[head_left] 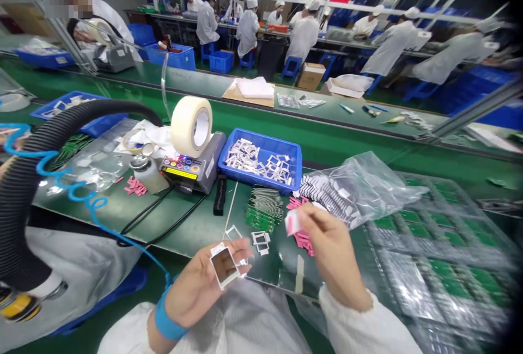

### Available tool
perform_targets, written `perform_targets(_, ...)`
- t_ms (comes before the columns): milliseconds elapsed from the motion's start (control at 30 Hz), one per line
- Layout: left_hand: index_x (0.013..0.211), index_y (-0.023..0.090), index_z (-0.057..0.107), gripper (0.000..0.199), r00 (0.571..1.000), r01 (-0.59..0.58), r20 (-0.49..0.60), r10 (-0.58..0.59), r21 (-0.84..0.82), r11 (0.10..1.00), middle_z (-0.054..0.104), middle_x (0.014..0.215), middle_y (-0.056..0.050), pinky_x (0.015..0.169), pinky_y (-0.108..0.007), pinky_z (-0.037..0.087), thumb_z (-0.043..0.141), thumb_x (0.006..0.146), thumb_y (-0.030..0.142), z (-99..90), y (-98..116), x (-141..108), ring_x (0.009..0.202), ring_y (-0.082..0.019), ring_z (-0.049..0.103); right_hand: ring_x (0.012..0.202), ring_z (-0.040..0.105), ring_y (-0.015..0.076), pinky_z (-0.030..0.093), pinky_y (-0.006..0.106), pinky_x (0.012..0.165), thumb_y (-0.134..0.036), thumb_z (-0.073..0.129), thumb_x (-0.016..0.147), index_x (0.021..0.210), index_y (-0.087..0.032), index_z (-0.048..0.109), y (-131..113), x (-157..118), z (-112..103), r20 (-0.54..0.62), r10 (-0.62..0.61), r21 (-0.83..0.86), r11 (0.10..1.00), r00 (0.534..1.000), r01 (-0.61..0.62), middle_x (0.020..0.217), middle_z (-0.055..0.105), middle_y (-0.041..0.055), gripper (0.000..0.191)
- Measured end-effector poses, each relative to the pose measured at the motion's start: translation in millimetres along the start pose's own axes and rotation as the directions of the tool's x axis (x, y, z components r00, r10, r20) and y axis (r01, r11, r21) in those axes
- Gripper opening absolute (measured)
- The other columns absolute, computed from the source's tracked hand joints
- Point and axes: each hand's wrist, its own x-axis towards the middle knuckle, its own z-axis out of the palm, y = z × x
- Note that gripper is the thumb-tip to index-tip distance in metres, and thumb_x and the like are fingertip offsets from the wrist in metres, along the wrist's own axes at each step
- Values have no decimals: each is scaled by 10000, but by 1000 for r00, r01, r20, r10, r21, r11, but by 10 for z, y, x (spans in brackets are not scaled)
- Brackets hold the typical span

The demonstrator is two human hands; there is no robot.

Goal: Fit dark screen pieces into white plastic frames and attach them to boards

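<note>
I see the left hand half open, with a white frame held in its fingers, below the blue plastic tray. The right hand pinches a small pink piece, too blurred to make out, below and right of the tray.

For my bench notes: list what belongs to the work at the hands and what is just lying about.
At the hands: left hand holding a frame; right hand holding a pink piece; loose frames; pink pads.

Lying about: tape dispenser; blue tray; green boards.
</note>
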Motion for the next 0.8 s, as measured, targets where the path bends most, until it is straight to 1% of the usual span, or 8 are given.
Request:
perform_targets(33, 1012, 197, 690, 433, 1000, -8, 20, 8, 5, 1000, 600, 1254, -108, 999, -424, 409, 757, 653, 428, 24, 9, 5, 1154, -280, 529, 701, 567, 167, 453, 288, 652, -361, 495, 878, 765, -193, 641, -169, -84, 92, 92, -75, 171, 984, 993, 58, 740, 596, 34, 250)
perform_targets(100, 964, 194, 702, 399, 997, -23, 68, 22, 5, 1000, 604, 1244, -105, 1003, -426, 403, 758, 649, 432, 71, 34, -1, 1130, -277, 549, 722, 558, 155, 460, 277, 663, -301, 547, 848, 739, -202, 662, -435, -210, 284, 167, -173, 348, 931, 971, 106, 747, 553, 27, 187)
perform_targets(200, 885, 202, 713, 350, 994, -47, 94, 46, 9, 999, 636, 1161, -81, 1013, -428, 394, 765, 634, 440, 120, 92, -52, 1086, -263, 574, 733, 545, 146, 470, 274, 670, -239, 552, 829, 717, -204, 673, -598, -276, 518, 167, -161, 405, 911, 973, 81, 763, 513, 26, 169)
perform_targets(433, 801, 209, 742, 385, 998, -44, -31, 49, 143, 989, 664, 1037, -79, 1005, -445, 401, 802, 539, 485, 149, 211, -150, 1054, -303, 589, 853, 584, 186, 494, 307, 712, -200, 570, 806, 710, -214, 681, -548, -280, 693, 138, -160, 395, 914, 977, 94, 882, 560, 51, 147)
perform_targets(533, 809, 197, 739, 405, 996, -41, -68, 51, 140, 989, 681, 982, -90, 979, -450, 422, 803, 535, 488, 135, 206, -141, 1051, -319, 591, 895, 585, 196, 485, 337, 750, -195, 551, 829, 778, -221, 685, -554, -307, 707, 73, -215, 292, 938, 974, 185, 958, 583, 61, 145)
perform_targets(600, 855, 199, 732, 397, 996, -44, -66, 52, 109, 993, 694, 973, -86, 973, -444, 428, 792, 571, 471, 115, 190, -128, 1034, -301, 604, 930, 581, 202, 470, 366, 786, -189, 525, 856, 937, -227, 674, -552, -313, 708, 31, -281, 201, 942, 959, 270, 1021, 599, 68, 174)
perform_targets(667, 898, 206, 723, 381, 997, -65, -42, 68, 67, 996, 706, 949, -72, 978, -432, 426, 776, 611, 451, 95, 173, -110, 1006, -273, 620, 934, 585, 198, 463, 372, 785, -197, 504, 886, 1064, -227, 634, -544, -304, 705, 51, -350, 157, 928, 935, 339, 1019, 629, 63, 222)
perform_targets(800, 911, 179, 717, 370, 997, -76, -12, 77, 48, 996, 707, 913, -69, 947, -388, 450, 768, 639, 424, 69, 148, -74, 980, -254, 627, 853, 608, 183, 450, 369, 744, -243, 529, 901, 1063, -231, 634, -522, -260, 706, 121, -420, 115, 906, 899, 408, 950, 681, 35, 193)
